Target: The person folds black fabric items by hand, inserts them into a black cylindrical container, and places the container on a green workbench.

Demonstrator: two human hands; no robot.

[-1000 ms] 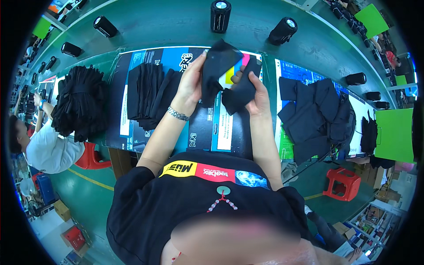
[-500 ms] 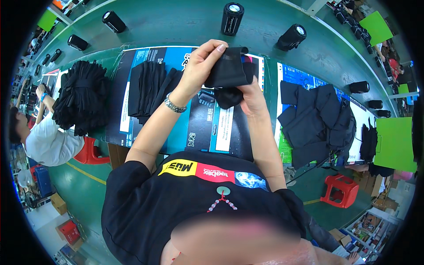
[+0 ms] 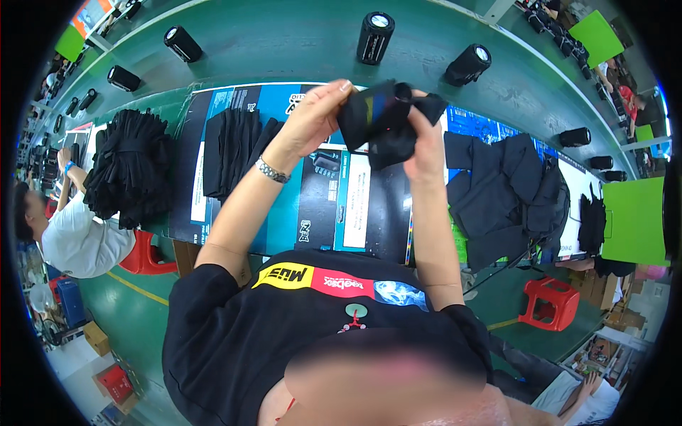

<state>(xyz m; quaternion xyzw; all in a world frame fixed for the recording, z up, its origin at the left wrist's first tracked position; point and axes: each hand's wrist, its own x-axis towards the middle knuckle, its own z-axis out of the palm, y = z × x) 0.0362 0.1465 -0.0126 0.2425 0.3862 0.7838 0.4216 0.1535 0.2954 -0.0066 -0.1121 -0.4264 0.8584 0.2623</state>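
In front of me, above the table, both hands hold a black cloth piece [image 3: 383, 124], twisted and blurred by motion. My left hand [image 3: 317, 117] pinches its left edge between thumb and fingers. At the other side, my right hand [image 3: 426, 145] grips it, its fingers partly hidden by the fabric. Beneath my hands lies flat printed cardboard [image 3: 320, 206] in blue, black and white. Left of my left forearm rests a row of folded black cloth pieces [image 3: 231, 153]. A spread heap of black cloth [image 3: 508, 184] lies right of my right forearm.
Farther left is a thick tied bundle of black cloth strips [image 3: 133, 163]. Black cylindrical speakers stand along the green bench beyond, including one [image 3: 375, 39] straight ahead. A co-worker in a white shirt [image 3: 82, 238] sits at the left. A red stool [image 3: 545, 304] stands at the lower right.
The cloth has gone from a flat, folded shape to a twisted one. My right hand has moved right, and my left hand has shifted slightly down and left.
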